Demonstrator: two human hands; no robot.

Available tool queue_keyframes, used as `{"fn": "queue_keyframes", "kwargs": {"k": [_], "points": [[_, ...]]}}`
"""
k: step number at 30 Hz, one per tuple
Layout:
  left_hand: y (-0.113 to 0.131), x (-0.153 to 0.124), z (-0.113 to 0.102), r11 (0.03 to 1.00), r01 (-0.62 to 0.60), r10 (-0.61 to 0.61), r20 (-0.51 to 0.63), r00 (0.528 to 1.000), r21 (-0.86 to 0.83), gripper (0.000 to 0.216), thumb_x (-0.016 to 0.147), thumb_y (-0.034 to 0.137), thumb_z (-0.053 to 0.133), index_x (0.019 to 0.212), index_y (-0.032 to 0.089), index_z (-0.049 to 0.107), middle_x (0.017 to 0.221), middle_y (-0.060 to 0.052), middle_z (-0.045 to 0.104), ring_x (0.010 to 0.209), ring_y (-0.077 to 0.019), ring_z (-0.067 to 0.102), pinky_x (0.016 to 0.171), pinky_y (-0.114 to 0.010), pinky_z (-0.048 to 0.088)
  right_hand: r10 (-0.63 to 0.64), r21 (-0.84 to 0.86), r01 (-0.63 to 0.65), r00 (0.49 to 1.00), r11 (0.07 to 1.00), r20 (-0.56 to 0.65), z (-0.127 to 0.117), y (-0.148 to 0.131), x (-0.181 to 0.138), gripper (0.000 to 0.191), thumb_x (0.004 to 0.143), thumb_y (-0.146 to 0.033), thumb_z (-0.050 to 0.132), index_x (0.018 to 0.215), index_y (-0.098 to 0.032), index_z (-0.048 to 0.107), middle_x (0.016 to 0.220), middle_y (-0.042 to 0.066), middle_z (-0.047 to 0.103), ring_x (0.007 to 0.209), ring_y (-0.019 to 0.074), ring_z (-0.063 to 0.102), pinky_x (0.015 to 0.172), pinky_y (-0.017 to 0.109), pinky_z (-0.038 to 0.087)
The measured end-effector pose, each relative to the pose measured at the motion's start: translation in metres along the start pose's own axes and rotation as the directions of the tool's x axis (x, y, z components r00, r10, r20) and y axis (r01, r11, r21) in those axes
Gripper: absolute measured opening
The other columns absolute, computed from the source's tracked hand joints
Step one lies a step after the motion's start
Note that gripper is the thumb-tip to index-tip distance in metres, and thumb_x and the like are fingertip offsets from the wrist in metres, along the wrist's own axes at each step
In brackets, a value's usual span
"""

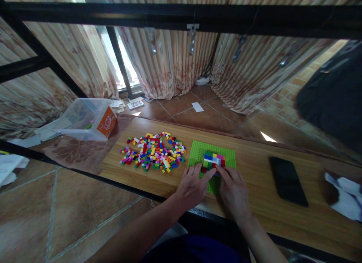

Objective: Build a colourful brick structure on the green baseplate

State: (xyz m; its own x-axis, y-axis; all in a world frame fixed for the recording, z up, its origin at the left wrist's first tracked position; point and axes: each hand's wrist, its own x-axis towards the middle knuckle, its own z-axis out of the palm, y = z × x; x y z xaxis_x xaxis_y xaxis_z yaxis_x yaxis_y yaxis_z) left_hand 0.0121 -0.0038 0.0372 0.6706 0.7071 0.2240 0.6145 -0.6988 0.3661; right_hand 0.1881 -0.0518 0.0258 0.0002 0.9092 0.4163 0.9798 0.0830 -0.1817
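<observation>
The block of coloured bricks (214, 159) I'm watching sits on the green baseplate (198, 152), its rows mixing white, blue, red, yellow and green. My left hand (192, 183) reaches over the baseplate's near left part and my right hand (234, 185) over its near right part, with an index finger of each drawn together at the block's near side. I can't tell whether either hand's fingers are clamped on a brick or merely resting against it.

Left of the baseplate I have a spread of loose bricks (154, 152) on the wooden bench (254, 172). Right of it lies a black phone (288, 181), with crumpled white paper (346, 195) farther right. Well left of the baseplate, past the loose bricks, I see a clear plastic box (82, 121) with an orange label; beyond the baseplate, striped curtains (166, 67) hang to the tiled floor (181, 108).
</observation>
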Motion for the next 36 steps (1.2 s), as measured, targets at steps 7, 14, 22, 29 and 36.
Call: {"fn": "queue_keyframes", "kwargs": {"k": [7, 14, 22, 29, 36], "points": [[0.006, 0.007, 0.0, 0.994, 0.026, -0.029, 0.02, 0.999, 0.109, 0.06, 0.087, 0.028, 0.051, 0.146, 0.029, 0.036, 0.124, -0.014, 0.05, 0.102, -0.0293, 0.051, 0.086, -0.045, 0.045, -0.016, -0.063, 0.018, 0.999, 0.998, 0.031, -0.007, -0.003, 0.004, 0.047, 0.087, -0.009, 0.036, 0.126, -0.021, 0.059, 0.109, 0.013, 0.062, 0.099, 0.0255, 0.056, 0.087, 0.041, 0.05], [0.007, 0.007, 0.001, 0.994, 0.035, -0.037, 0.011, 0.999, 0.107, 0.061, 0.086, 0.025, 0.05, 0.145, 0.025, 0.037, 0.126, -0.016, 0.048, 0.103, -0.0306, 0.049, 0.087, -0.047, 0.044, -0.039, -0.089, 0.046, 0.996, 0.995, 0.076, -0.012, -0.008, 0.012, 0.044, 0.087, -0.008, 0.035, 0.122, -0.018, 0.06, 0.11, 0.014, 0.063, 0.1, 0.0265, 0.056, 0.086, 0.041, 0.049], [0.007, 0.009, -0.001, 0.996, 0.04, -0.043, 0.036, 0.998, 0.078, 0.065, 0.081, 0.026, 0.055, 0.144, 0.025, 0.039, 0.126, -0.016, 0.049, 0.105, -0.0313, 0.049, 0.087, -0.048, 0.043, -0.018, -0.108, 0.032, 0.992, 0.994, 0.123, -0.011, -0.009, 0.014, 0.04, 0.087, -0.008, 0.04, 0.12, -0.018, 0.061, 0.109, 0.013, 0.064, 0.097, 0.0254, 0.058, 0.085, 0.04, 0.05], [0.0, 0.002, 0.005, 0.996, 0.059, -0.06, 0.01, 0.998, 0.069, 0.065, 0.088, 0.026, 0.049, 0.149, 0.029, 0.03, 0.135, -0.013, 0.046, 0.116, -0.0298, 0.046, 0.097, -0.047, 0.04, 0.231, 0.23, -0.211, 0.971, 0.95, -0.066, 0.009, -0.002, -0.018, 0.046, 0.092, -0.013, 0.032, 0.135, -0.017, 0.047, 0.12, 0.013, 0.059, 0.108, 0.0217, 0.058, 0.09, 0.04, 0.053], [0.003, 0.003, 0.005, 0.984, 0.09, -0.093, 0.014, 0.996, 0.152, 0.072, 0.087, 0.023, 0.049, 0.153, 0.029, 0.02, 0.135, -0.012, 0.047, 0.119, -0.0287, 0.045, 0.099, -0.045, 0.039, 0.446, 0.342, -0.376, 0.881, 0.861, -0.156, 0.022, 0.0, -0.043, 0.039, 0.094, -0.021, 0.032, 0.125, -0.017, 0.055, 0.113, 0.014, 0.061, 0.1, 0.0237, 0.061, 0.088, 0.044, 0.053]]}}
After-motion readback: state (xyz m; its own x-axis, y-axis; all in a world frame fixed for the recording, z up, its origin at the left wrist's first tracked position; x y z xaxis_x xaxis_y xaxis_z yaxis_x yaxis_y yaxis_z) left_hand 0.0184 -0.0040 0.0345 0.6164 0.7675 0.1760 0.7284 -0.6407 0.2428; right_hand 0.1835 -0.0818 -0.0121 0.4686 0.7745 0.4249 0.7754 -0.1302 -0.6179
